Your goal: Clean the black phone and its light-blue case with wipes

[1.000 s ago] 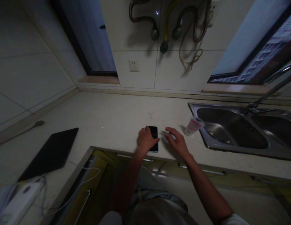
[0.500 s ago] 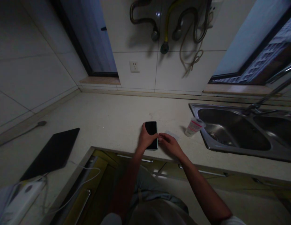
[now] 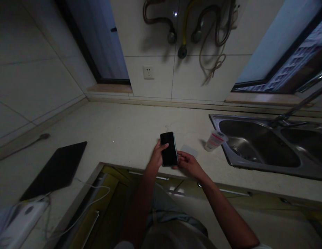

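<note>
A smartphone (image 3: 169,152) with a dark screen is tilted slightly above the counter's front part. My left hand (image 3: 157,155) grips it from the left side, thumb lying across the screen. At the phone's lower right edge is my right hand (image 3: 188,162), its fingers curled and drawn together. Whatever is between those fingertips is too small and dim to make out. Just beyond the right hand, a pale flat sheet (image 3: 190,150) lies on the counter.
A plastic cup (image 3: 214,141) with red print stands tilted beside the steel double sink (image 3: 225,152). On the left lie a black flat panel (image 3: 55,169), a white device (image 3: 28,214) and a white cable (image 3: 98,186). The pale counter (image 3: 119,131) meets a tiled wall with pipes.
The phone has turned slightly and tilted, its lower end shifting right. My left thumb has moved up and away from the right edge onto the screen. My right hand has shifted slightly downward.
</note>
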Demonstrator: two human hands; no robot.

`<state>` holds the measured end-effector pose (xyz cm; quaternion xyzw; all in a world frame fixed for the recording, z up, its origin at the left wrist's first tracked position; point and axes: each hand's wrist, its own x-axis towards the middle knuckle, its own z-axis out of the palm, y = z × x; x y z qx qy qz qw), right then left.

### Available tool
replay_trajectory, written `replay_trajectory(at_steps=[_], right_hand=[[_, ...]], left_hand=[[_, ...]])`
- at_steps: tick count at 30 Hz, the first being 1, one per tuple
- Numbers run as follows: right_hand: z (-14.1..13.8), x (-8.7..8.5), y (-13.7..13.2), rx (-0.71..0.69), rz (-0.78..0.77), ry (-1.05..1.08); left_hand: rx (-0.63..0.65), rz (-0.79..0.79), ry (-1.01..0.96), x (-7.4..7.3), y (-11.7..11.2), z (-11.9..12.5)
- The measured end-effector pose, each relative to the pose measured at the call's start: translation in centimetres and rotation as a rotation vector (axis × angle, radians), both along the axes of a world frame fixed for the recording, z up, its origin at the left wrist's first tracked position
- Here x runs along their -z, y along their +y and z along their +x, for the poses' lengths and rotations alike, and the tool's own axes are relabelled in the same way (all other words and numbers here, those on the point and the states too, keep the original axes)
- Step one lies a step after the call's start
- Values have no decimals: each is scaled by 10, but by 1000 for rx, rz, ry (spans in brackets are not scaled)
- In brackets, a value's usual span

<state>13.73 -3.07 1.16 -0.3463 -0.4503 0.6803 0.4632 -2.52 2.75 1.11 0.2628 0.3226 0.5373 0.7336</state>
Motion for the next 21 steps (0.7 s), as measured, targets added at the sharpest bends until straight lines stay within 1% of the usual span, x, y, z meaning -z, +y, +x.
replay_trajectory(at_steps=[2, 3, 5, 7, 10, 14, 18, 21], right_hand=[[1, -2, -1, 13, -2, 23], [1, -3, -1, 18, -5, 28], [0, -4, -1, 24, -25, 39], [-2, -2, -2, 27, -63, 62], [-7, 2, -5, 40, -144, 116], [-10, 5, -8, 51, -209, 139], [-10, 5, -6, 69, -198, 136], [-11, 5, -5, 84, -179, 134]], left_hand=[[182, -67, -163, 3, 2, -4], [246, -96, -231, 5, 3, -5], [300, -152, -313, 8, 6, -6], [320, -225, -318, 10, 7, -8], [348, -314, -269, 9, 7, -10], [323, -334, -260, 4, 4, -11], [257, -343, -254, 0, 5, -9], [265, -340, -282, -2, 6, -8]])
